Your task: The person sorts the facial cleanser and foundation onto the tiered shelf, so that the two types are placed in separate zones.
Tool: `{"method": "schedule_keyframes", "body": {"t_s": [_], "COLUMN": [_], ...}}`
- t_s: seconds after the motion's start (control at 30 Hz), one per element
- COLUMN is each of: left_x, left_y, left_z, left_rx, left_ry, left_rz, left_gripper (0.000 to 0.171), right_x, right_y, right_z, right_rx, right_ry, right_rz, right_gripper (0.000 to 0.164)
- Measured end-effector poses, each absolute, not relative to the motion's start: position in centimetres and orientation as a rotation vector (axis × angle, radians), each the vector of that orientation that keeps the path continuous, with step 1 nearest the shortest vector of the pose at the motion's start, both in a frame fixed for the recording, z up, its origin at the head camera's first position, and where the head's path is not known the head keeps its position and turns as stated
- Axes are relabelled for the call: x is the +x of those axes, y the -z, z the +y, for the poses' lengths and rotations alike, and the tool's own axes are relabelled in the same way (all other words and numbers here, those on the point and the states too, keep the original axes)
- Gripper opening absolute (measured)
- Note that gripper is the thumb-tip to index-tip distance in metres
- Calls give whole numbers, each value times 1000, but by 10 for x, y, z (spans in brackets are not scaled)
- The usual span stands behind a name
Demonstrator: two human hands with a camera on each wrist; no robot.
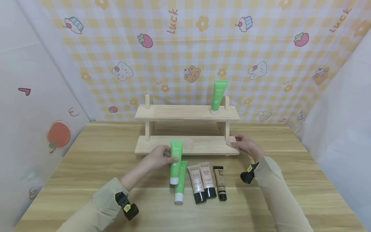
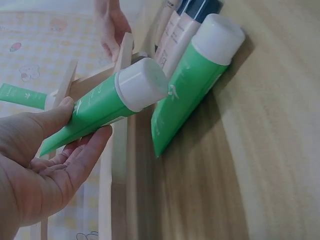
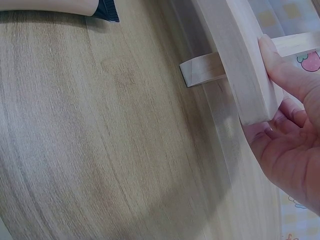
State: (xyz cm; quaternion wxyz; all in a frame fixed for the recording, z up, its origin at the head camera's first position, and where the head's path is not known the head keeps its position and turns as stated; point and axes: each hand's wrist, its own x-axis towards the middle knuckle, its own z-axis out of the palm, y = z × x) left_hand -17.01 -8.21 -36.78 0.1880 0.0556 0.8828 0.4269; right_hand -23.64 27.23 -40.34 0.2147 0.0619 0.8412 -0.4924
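My left hand (image 1: 158, 157) pinches a green squeeze tube (image 1: 176, 161) with a white cap, held upright in front of the lower shelf. Thumb and fingers press its sides in the left wrist view, its cap (image 2: 142, 84) tilted up. Beneath it on the table lies a second green tube (image 1: 180, 183). With my right hand (image 1: 244, 145) I grip the right end of the lower board of a two-tier wooden rack (image 1: 188, 145); the thumb lies on top, fingers beneath, in the right wrist view. A third green tube (image 1: 218, 96) stands cap-down on the upper board's right part.
Two pale pink BB cream tubes (image 1: 197, 183) with black caps lie right of the green tube on the table. A slimmer brown-gold tube (image 1: 221, 183) with a black cap is beside them. Behind the rack hangs a checked cloth (image 1: 179, 54).
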Motion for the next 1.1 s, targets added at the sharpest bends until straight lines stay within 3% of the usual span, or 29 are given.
{"method": "schedule_keyframes", "body": {"t_s": [1.1], "left_x": [-209], "left_y": [333], "left_z": [-62], "left_rx": [268], "left_ry": [-1502], "left_rz": [2505], "left_gripper": [45], "right_x": [-233], "right_y": [401], "right_z": [269], "right_rx": [179], "right_ry": [1390], "right_rz": [2346], "right_gripper": [78]}}
